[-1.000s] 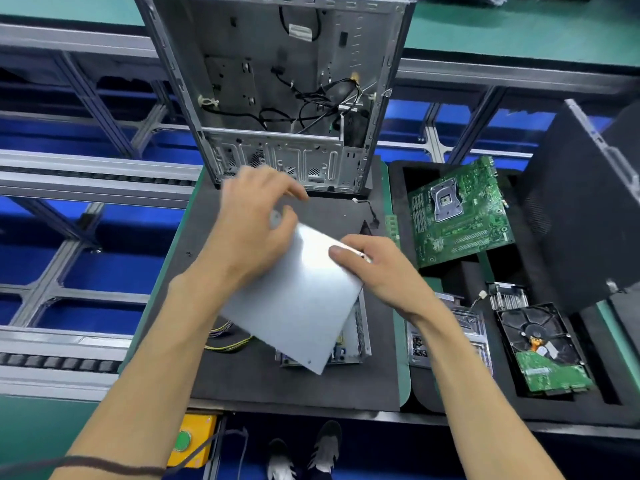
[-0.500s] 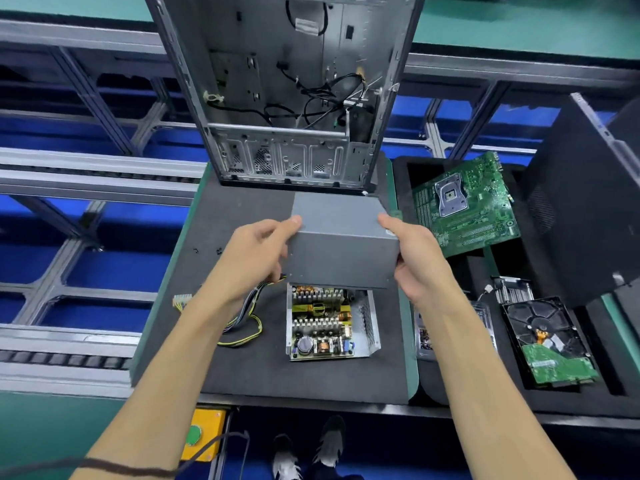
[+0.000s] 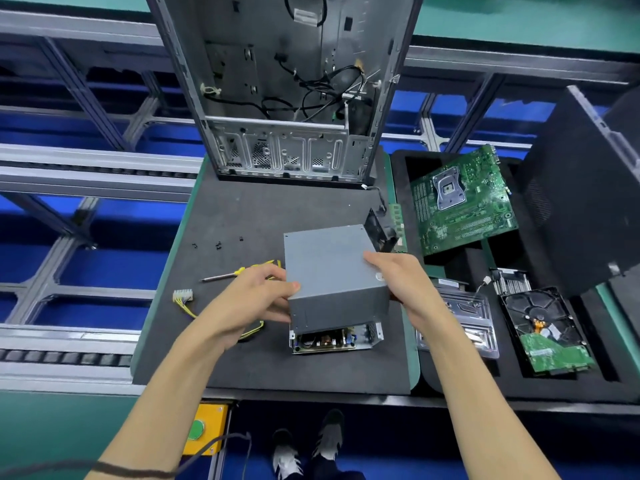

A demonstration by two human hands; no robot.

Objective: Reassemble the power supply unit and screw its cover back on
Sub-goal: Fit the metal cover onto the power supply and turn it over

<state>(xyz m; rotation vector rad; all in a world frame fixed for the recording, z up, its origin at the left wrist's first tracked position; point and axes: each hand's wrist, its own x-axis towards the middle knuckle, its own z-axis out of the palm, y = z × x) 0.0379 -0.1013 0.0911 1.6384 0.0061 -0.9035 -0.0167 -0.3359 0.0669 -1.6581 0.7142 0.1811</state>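
Cover (image 3: pixel 332 271) of grey sheet metal sits between my two hands, lowered over the power supply base (image 3: pixel 334 337), whose circuit board shows only along the 6 o'clock edge. My left hand (image 3: pixel 254 299) clamps the cover's 9 o'clock side, thumb on top and fingers curled round the wall; my right hand (image 3: pixel 403 282) grips the 3 o'clock side, fingers laid across the top corner. Half a second ago I held the cover higher and further toward 12, with the whole board bare beneath it; now it has come down and hides most of it. Both rest on the dark foam mat (image 3: pixel 242 209), which has open room toward 12 as far as the computer case (image 3: pixel 287 98). At 9 o'clock lie a yellow-handled screwdriver (image 3: pixel 225 276), four small black screws (image 3: pixel 218 244) and the white connector (image 3: pixel 183 294) on yellow wires. At 3 o'clock the mat's edge lies close, with a motherboard (image 3: pixel 460 202) and hard drive (image 3: pixel 543 330) in the tray beyond
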